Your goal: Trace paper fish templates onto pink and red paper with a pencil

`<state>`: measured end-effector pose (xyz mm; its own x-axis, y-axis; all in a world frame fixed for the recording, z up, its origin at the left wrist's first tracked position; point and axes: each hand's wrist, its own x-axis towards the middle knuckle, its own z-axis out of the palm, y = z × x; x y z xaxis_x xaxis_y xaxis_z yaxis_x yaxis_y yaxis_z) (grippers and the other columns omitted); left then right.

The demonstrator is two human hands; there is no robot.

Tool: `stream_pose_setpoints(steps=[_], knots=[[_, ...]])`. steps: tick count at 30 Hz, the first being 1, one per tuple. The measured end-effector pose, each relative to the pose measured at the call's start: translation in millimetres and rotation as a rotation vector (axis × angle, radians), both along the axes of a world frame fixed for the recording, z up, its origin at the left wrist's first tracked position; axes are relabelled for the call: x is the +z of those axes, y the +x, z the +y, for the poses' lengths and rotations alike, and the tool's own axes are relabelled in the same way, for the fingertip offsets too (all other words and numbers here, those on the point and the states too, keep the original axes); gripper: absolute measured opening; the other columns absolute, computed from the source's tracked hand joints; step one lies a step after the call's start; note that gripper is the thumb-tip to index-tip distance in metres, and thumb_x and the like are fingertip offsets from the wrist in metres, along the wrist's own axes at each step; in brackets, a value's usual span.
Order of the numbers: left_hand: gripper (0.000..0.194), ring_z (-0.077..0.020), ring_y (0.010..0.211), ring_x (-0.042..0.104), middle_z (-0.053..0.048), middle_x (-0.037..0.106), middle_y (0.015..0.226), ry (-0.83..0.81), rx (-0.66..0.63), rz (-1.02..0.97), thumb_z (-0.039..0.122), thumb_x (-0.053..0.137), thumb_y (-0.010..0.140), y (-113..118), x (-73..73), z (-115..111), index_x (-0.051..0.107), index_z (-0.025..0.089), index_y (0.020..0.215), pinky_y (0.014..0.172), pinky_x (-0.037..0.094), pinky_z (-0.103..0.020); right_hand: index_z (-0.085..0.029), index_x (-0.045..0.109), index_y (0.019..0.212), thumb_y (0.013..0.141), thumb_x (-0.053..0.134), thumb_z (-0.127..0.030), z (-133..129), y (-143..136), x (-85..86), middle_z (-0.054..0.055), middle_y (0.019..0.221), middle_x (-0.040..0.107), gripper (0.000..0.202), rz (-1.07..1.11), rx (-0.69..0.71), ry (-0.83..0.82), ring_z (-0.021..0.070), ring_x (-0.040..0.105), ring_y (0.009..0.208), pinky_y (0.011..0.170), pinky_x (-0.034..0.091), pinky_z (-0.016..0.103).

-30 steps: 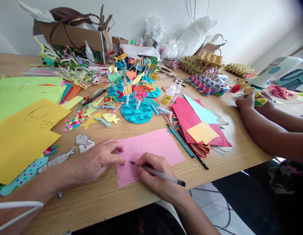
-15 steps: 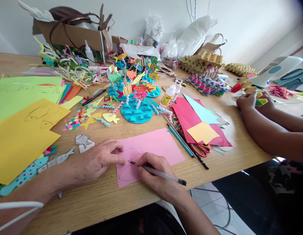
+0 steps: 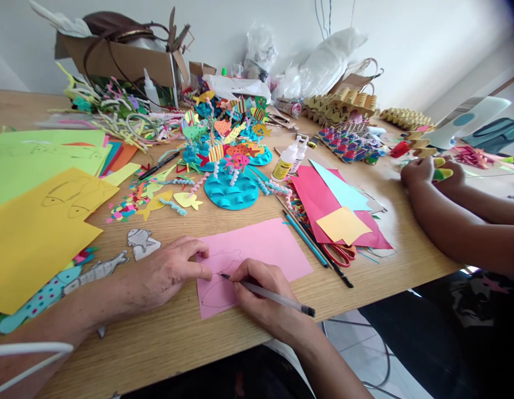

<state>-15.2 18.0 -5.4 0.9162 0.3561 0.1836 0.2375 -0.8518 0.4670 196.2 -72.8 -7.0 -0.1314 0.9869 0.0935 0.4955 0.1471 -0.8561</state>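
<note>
A pink sheet of paper [image 3: 277, 249] lies near the table's front edge, with fish outlines drawn on its left part. My right hand [image 3: 265, 299] is closed round a clear pen with a black end [image 3: 277, 296], its tip on the paper between two outlines. My left hand [image 3: 169, 271] rests at the sheet's left edge, fingers apart, thumb and index fingertips on the paper. Grey-drawn fish cutouts [image 3: 142, 243] lie beside my left hand. A spotted blue fish [image 3: 44, 296] is partly under yellow paper [image 3: 44, 238].
Blue bases with paper fish [image 3: 232, 191] stand mid-table, glue bottles [image 3: 285, 160] to their right. Red-handled scissors [image 3: 340, 255] and brushes [image 3: 306, 238] lie right of the pink sheet. Another person's hands [image 3: 427, 172] hold something coloured at the right. A cardboard box [image 3: 127, 55] stands behind.
The other person's hands have shifted slightly round the coloured piece. My own hands and the pen look unmoved.
</note>
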Motion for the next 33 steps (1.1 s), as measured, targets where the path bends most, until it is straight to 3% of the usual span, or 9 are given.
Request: stream_pose_setpoints(steps=[11, 23, 33], knots=[[0.046, -0.0191, 0.098, 0.050, -0.005, 0.052, 0.105, 0.013, 0.000, -0.018, -0.003, 0.032, 0.081, -0.8, -3.2, 0.4, 0.065, 0.025, 0.097, 0.085, 0.042, -0.031, -0.018, 0.059, 0.075, 0.071, 0.050, -0.005, 0.7, -0.5, -1.0, -0.003, 0.066, 0.059, 0.017, -0.006, -0.006, -0.010, 0.0092, 0.050, 0.056, 0.056, 0.039, 0.019], [0.046, -0.0201, 0.097, 0.051, -0.006, 0.053, 0.104, 0.029, -0.020, 0.040, -0.004, 0.035, 0.080, 0.2, 4.9, 1.9, 0.066, 0.024, 0.098, 0.084, 0.044, -0.030, -0.018, 0.056, 0.072, 0.071, 0.049, -0.006, -0.5, -0.1, 5.1, -0.004, 0.063, 0.056, 0.014, 0.040, -0.026, -0.049, 0.0092, 0.048, 0.054, 0.054, 0.038, 0.019], [0.046, -0.0194, 0.098, 0.050, -0.005, 0.052, 0.104, 0.017, 0.009, 0.003, -0.005, 0.034, 0.080, -0.9, -1.6, -0.3, 0.066, 0.025, 0.096, 0.084, 0.042, -0.030, -0.018, 0.057, 0.073, 0.070, 0.048, -0.004, -0.5, -0.5, 1.3, -0.004, 0.065, 0.057, 0.017, 0.004, -0.013, -0.026, 0.0096, 0.049, 0.056, 0.056, 0.038, 0.019]])
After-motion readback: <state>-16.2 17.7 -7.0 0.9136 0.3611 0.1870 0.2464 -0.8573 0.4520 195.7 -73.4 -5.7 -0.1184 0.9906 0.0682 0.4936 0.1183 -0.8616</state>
